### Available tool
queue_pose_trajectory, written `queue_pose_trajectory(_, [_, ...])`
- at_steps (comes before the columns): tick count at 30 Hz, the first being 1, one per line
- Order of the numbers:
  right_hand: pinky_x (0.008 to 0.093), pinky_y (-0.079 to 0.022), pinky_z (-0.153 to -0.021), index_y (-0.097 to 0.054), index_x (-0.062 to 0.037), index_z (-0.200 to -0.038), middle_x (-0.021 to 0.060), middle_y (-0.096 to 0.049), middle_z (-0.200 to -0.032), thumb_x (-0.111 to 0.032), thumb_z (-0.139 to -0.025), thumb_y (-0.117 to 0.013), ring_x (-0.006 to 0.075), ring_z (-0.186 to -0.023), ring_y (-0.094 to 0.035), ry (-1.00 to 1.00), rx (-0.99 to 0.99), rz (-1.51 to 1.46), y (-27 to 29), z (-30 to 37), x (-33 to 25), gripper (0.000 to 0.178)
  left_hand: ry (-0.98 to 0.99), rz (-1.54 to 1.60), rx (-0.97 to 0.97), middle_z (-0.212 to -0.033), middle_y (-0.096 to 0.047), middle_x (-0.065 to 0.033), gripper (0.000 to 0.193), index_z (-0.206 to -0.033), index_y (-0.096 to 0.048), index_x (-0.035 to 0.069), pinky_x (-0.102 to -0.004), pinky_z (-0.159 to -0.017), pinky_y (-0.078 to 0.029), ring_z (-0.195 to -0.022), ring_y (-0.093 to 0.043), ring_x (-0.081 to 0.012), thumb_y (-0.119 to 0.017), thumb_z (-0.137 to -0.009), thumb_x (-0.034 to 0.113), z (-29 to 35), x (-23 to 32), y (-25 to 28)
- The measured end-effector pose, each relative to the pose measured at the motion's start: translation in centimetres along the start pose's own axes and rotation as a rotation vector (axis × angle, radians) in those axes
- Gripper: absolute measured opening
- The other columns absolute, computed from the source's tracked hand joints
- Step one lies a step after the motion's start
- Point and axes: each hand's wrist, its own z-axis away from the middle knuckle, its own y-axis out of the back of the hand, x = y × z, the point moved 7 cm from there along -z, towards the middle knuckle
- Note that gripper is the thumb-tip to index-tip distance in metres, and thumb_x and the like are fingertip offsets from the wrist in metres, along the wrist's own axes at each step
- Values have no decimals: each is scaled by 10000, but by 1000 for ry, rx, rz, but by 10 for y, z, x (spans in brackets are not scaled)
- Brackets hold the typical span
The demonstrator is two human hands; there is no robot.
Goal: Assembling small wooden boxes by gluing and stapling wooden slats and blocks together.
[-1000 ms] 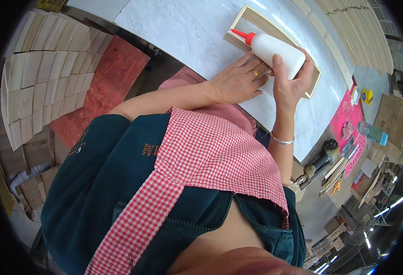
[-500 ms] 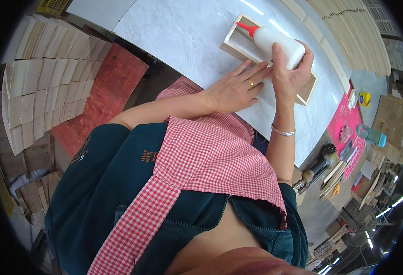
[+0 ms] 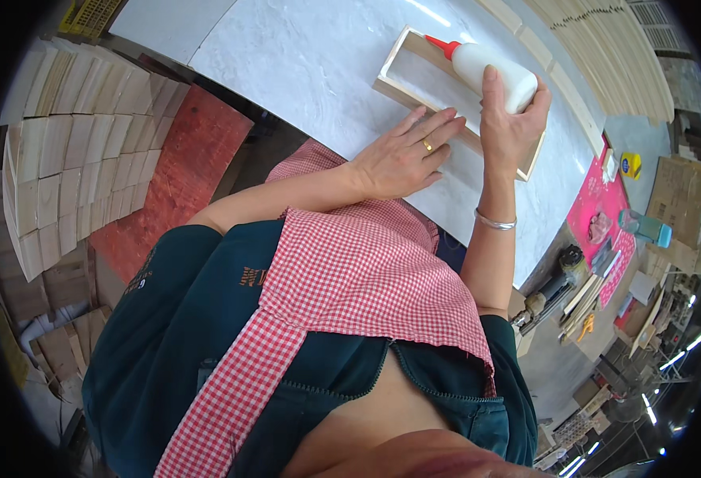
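Observation:
A white squeeze bottle (image 3: pixel 494 73) with a red pointed nozzle lies tilted in my right hand (image 3: pixel 510 119), whose fingers wrap round it. The nozzle tip is over the far left part of a narrow, rectangular wooden frame (image 3: pixel 398 89) on the table. My left hand (image 3: pixel 406 153), with a gold ring, has its fingers stretched out flat, the fingertips at the frame's near long side. The table top shows through the inside of the frame. The bottle and my right hand hide part of its far side and right end.
The table (image 3: pixel 286 72) has a pale marbled top. Wooden strips (image 3: pixel 577 103) lie along its far right, beside a large stack of thin slats (image 3: pixel 613 48). On the left, stacked wooden blocks (image 3: pixel 71 151) stand by a red board (image 3: pixel 199 151). A pink sheet (image 3: pixel 597 199) lies at right.
The bottle and my right hand have shifted slightly to the right in the picture. My left hand has stayed flat by the frame, its fingers a little more spread.

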Motion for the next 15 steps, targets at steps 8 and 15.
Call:
queue_pose_trajectory(8, [344, -525, -839, -563, 32, -1186, 159, -646, -1025, -315, -834, -838, 247, -903, -631, -61, 87, 79, 47, 7, 11, 565, 1, 0, -6, -1615, -348, -164, 310, -1099, -626, 22, -525, -1235, -235, -1537, -250, -321, -713, -872, 215, -2, 1, 4])
queue_pose_trajectory(15, [269, -542, -550, -565, 40, -1151, 155, -650, -934, -304, -860, -828, 187, -671, -635, 49, 194, 198, 98, 11, 33, 522, 4, 18, -14, -1616, -352, -162, 294, -1071, -624, 21, -529, -1229, -250, -1533, -266, -324, -725, -853, 192, -6, 6, 5])
